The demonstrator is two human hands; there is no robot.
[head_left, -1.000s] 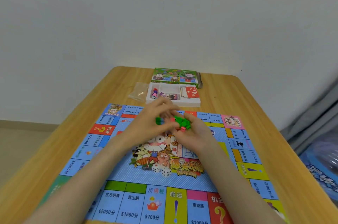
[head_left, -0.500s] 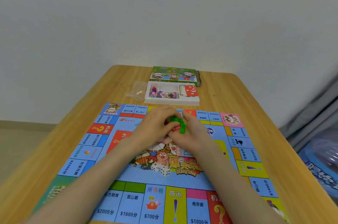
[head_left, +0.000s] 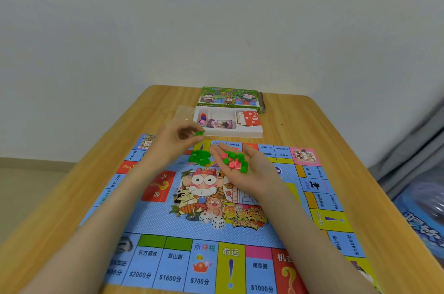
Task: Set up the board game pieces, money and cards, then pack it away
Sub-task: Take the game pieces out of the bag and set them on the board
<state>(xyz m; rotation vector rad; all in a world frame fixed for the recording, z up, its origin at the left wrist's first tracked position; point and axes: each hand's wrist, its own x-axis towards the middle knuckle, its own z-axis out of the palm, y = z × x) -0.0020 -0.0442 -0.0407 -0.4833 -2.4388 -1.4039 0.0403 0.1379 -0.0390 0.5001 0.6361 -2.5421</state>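
green house (head_left: 199, 133) in left hand (head_left: 176, 141) pinch; loose houses (head_left: 234, 161) on flat upturned right hand (head_left: 251, 174)

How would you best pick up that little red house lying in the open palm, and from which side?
Probably from straight above, pinching the red house by two opposite side walls with the fingertips. It lies on the upturned right hand, hemmed in by green houses, so only its upper face is clear. A sideways approach would likely knock the neighbours off.
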